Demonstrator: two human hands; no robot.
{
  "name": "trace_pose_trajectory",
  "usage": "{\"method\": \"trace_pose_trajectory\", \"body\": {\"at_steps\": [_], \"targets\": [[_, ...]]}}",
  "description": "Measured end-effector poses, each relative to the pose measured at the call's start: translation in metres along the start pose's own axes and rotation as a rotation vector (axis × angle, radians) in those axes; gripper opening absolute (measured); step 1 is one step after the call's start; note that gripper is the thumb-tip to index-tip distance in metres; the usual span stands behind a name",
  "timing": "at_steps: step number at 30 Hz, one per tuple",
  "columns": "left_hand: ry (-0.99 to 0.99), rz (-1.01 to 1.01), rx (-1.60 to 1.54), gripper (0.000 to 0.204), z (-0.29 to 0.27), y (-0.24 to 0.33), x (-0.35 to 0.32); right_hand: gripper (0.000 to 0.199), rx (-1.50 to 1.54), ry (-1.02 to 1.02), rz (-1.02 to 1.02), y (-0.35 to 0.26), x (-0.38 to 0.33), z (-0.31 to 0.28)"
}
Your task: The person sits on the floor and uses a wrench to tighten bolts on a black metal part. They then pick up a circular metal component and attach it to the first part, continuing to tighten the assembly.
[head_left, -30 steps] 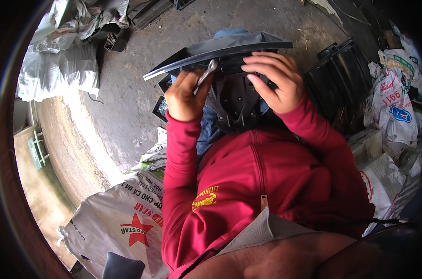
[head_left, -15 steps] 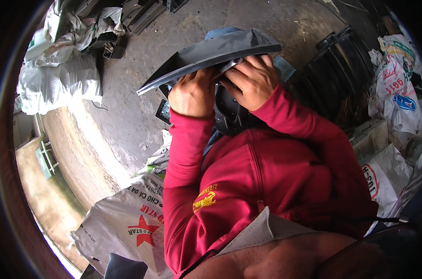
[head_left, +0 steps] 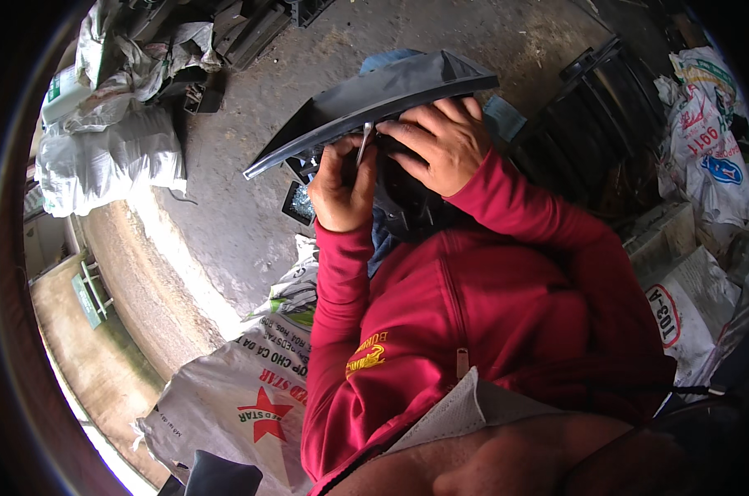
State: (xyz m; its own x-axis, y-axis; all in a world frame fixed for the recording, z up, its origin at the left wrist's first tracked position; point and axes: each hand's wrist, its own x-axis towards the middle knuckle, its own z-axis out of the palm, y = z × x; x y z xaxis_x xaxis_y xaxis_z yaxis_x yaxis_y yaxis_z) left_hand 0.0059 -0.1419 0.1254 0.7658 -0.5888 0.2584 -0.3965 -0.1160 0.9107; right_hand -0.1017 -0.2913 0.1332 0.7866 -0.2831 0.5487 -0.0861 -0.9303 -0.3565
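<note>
A wide, shallow black panel (head_left: 374,97) with a raised rim is tilted in front of me. My right hand (head_left: 444,145) grips its near edge toward the right, with the thumb lower down and the fingertips partly hidden. Under the panel's rim, my left hand (head_left: 343,186) pinches a slim silver metal tool (head_left: 364,140), held nearly upright; its exact kind is not clear. Below the panel, between my hands, sits a dark black part (head_left: 407,202), mostly in shadow. Beside my left wrist is a small black box (head_left: 298,202) of small, shiny pieces.
Stacked black plastic parts (head_left: 601,112) stand on the right, with printed white sacks (head_left: 709,140) beyond them. A white sack (head_left: 234,405) lies at my lower left. Plastic-wrapped bundles (head_left: 114,157) are at the far left. Blue cloth (head_left: 391,59) shows behind the panel.
My left hand has drawn slightly down and turned, and the silver tool has swung from slanting between both hands to nearly upright in it. My right hand stays on the panel.
</note>
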Motion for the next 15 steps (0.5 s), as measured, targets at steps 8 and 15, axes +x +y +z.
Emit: {"method": "trace_pose_trajectory", "body": {"at_steps": [8, 15], "targets": [[0.036, 0.261, 0.243, 0.017, -0.006, 0.009, 0.003, 0.033, -0.019, -0.017, -0.003, -0.004, 0.002, -0.001], [0.010, 0.177, 0.468, 0.021, -0.004, 0.031, 0.000, 0.034, -0.004, 0.010, 0.018, -0.003, 0.000, 0.000]]}}
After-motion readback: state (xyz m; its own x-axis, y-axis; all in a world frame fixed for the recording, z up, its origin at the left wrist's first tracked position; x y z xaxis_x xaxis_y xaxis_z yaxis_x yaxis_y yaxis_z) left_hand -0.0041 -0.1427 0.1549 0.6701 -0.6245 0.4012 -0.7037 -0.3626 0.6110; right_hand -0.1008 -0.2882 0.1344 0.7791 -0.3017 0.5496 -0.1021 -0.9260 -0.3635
